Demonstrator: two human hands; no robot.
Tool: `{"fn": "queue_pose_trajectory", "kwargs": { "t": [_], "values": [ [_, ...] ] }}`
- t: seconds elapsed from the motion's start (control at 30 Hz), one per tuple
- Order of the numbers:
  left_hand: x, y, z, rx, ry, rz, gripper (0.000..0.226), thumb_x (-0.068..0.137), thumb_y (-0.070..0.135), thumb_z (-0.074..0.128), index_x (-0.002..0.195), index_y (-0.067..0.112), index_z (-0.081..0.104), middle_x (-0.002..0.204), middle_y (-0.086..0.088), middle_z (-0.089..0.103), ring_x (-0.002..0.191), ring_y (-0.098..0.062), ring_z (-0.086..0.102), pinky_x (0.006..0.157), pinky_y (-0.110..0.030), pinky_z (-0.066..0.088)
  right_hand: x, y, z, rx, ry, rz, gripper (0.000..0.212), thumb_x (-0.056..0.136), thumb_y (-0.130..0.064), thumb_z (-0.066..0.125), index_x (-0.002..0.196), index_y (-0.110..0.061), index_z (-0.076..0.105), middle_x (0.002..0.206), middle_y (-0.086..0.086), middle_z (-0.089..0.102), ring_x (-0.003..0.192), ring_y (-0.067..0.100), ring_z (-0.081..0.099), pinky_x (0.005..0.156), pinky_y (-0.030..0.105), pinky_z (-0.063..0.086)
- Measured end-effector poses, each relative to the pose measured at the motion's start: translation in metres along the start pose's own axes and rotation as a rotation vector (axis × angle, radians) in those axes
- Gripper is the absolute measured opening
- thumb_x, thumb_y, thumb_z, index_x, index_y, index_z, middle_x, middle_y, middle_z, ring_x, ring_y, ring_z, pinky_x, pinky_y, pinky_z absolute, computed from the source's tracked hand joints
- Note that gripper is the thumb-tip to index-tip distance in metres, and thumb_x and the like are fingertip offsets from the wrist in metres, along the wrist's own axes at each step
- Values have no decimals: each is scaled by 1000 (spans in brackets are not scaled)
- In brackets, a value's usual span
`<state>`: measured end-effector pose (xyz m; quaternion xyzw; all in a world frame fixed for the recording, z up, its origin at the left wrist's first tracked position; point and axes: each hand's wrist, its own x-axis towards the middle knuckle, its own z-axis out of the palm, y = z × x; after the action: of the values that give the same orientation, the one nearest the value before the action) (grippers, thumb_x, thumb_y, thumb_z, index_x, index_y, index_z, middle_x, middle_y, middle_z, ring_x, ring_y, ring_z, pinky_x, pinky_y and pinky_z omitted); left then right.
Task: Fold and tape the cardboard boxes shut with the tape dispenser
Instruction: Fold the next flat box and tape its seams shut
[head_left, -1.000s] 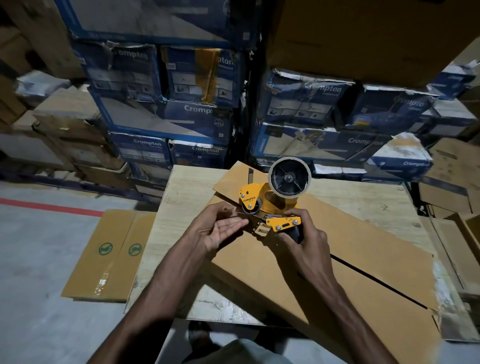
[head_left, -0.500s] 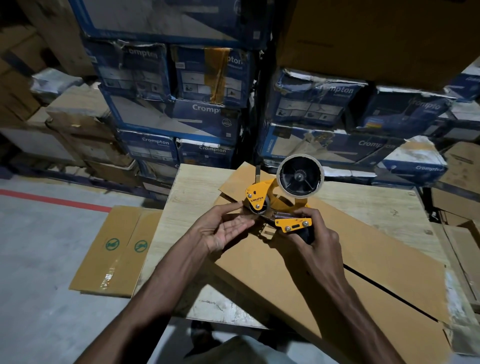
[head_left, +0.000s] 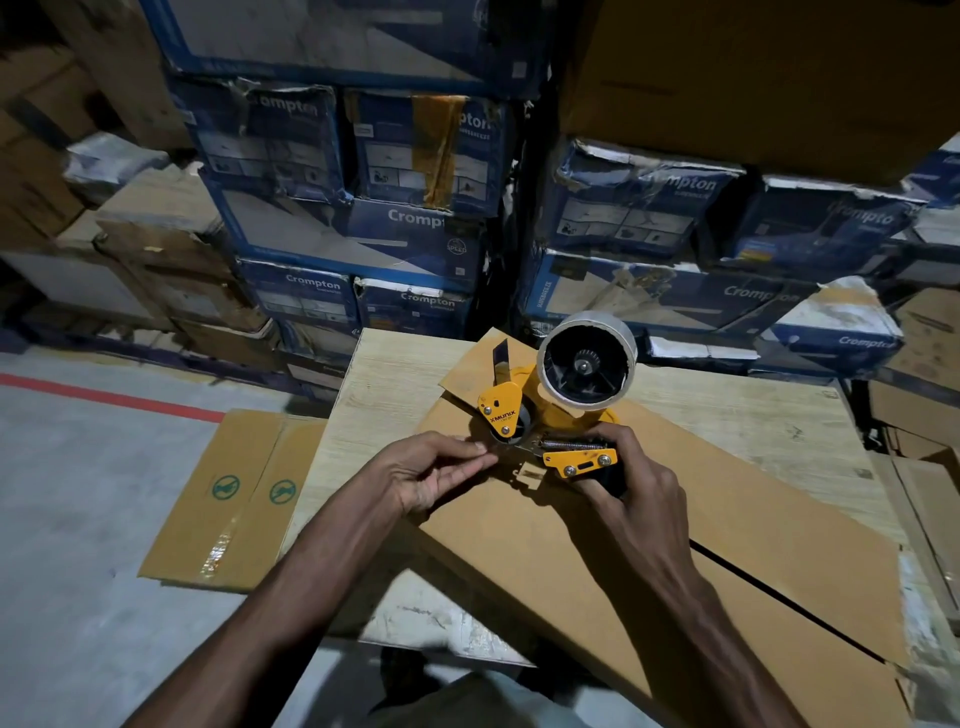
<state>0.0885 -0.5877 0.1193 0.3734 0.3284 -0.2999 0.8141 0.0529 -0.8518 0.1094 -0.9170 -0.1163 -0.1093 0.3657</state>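
A yellow tape dispenser (head_left: 540, 415) with a roll of clear tape (head_left: 587, 366) is held above a flattened cardboard box (head_left: 701, 525) that lies slantwise on the wooden table (head_left: 384, 384). My right hand (head_left: 631, 486) grips the dispenser's black handle from below and behind. My left hand (head_left: 436, 470) pinches the tape end at the dispenser's front roller with fingertips and thumb. A dark slit runs across the box on the right.
Another flattened box (head_left: 228, 499) with green symbols lies on the grey floor left of the table. Stacks of blue Crompton cartons (head_left: 363, 228) stand right behind the table. Brown cartons (head_left: 924, 431) crowd the right side. A red floor line (head_left: 104, 397) runs at left.
My left hand has turned from palm-up beside the roller to pinching the tape end at it. The dispenser has stayed in my right hand with little movement.
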Motion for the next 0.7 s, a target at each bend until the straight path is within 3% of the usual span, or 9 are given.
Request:
{"fn": "queue_pose_trajectory", "kwargs": {
  "t": [0.13,0.27,0.37,0.47,0.57,0.7],
  "values": [
    [7,11,-3,138,44,90,37,87,-22,58,122,-12,65,98,-33,73,74,-31,78,54,-24,61,6,5,-3,-18,-54,-52,43,91,-28,79,126,-33,55,100,-13,73,75,10,65,62,41,56],
    [6,33,1,359,69,201,37,90,-24,54,113,-1,71,98,-22,77,78,-28,78,57,-24,61,10,5,-5,64,-172,-91,31,96,-27,74,121,-33,56,94,-18,67,75,10,60,64,43,52],
    [8,51,6,494,93,240,41,91,-23,54,105,12,70,102,-17,74,78,-25,77,59,-27,63,18,0,-5,69,-199,-124,31,97,-29,71,123,-34,55,104,-19,68,83,7,62,65,37,51],
    [8,67,10,570,95,269,41,90,-23,56,102,14,69,93,-17,75,74,-23,76,59,-26,63,31,-6,-8,6,-195,-147,40,95,-23,72,128,-36,53,116,-13,71,91,8,65,69,33,52],
    [10,103,-7,589,151,361,45,86,-20,65,121,8,70,94,-20,78,85,-28,79,67,-30,65,34,5,-24,-122,-156,-165,55,88,-11,77,132,-35,54,121,-8,72,97,10,66,73,30,53],
    [3,141,-32,605,101,373,43,86,-16,68,125,2,68,100,-26,76,88,-29,79,64,-24,63,31,24,-46,-128,-136,-169,43,90,-29,60,131,-36,54,118,-19,64,96,3,62,74,14,44]
  ]
}}
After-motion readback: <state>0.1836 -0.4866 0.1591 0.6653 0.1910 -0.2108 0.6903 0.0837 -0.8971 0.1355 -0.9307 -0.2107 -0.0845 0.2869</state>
